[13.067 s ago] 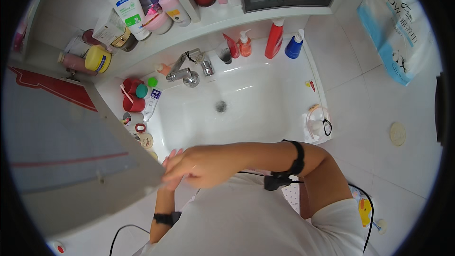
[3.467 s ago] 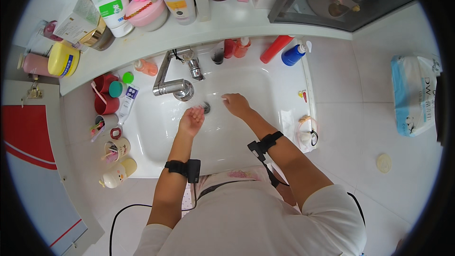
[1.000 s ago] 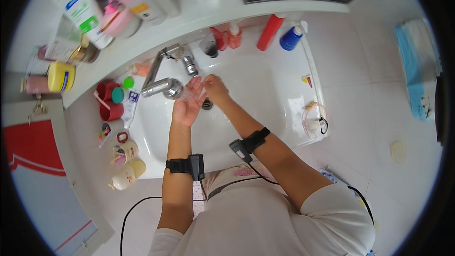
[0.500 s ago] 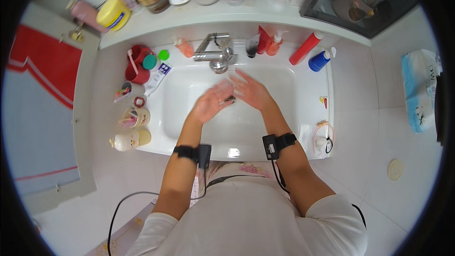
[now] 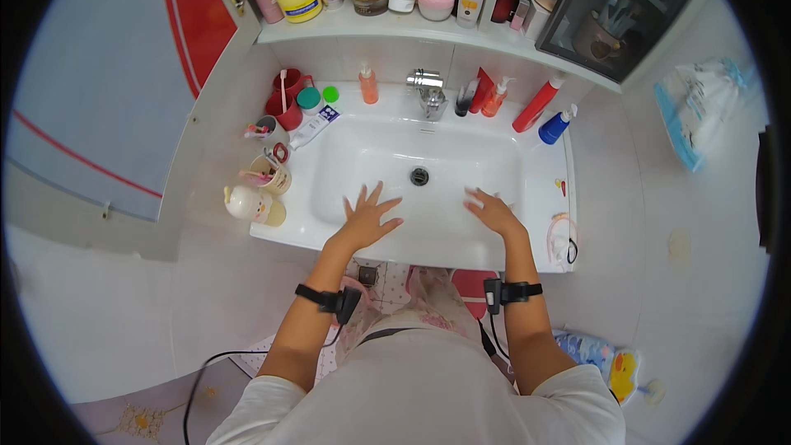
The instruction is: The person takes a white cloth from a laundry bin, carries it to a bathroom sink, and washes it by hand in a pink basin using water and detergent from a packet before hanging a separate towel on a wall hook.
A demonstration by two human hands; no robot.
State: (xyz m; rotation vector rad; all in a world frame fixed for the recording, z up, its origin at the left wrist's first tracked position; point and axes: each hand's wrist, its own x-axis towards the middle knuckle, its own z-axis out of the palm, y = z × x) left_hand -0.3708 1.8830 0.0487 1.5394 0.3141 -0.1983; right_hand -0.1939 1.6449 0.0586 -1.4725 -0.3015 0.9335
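Over the near left part of a white washbasin [image 5: 379, 144] hovers my left hand [image 5: 363, 218], its fingers spread and nothing in them. My right hand [image 5: 493, 212] is above the near right part of the basin, fingers apart and likewise holding nothing. Between and beyond the two hands lies the dark drain [image 5: 419, 176]. A chrome faucet [image 5: 430, 99] stands at the basin's back edge, well away from both hands. No running water can be made out. Each forearm carries a black strap with a small box and a cable.
Red mugs [image 5: 284, 109], a toothpaste tube [image 5: 315, 127] and a cream bottle [image 5: 254, 205] line the left rim. A blue pump bottle [image 5: 558, 124] and red tube [image 5: 538, 105] stand back right. A hair tie [image 5: 572, 250] lies on the right rim. Above runs a shelf [image 5: 346, 28] of toiletries.
My hands have drawn apart and come back toward me from beneath the faucet, where they were close together. The view has shifted, and the faucet's lever or spout looks differently placed.
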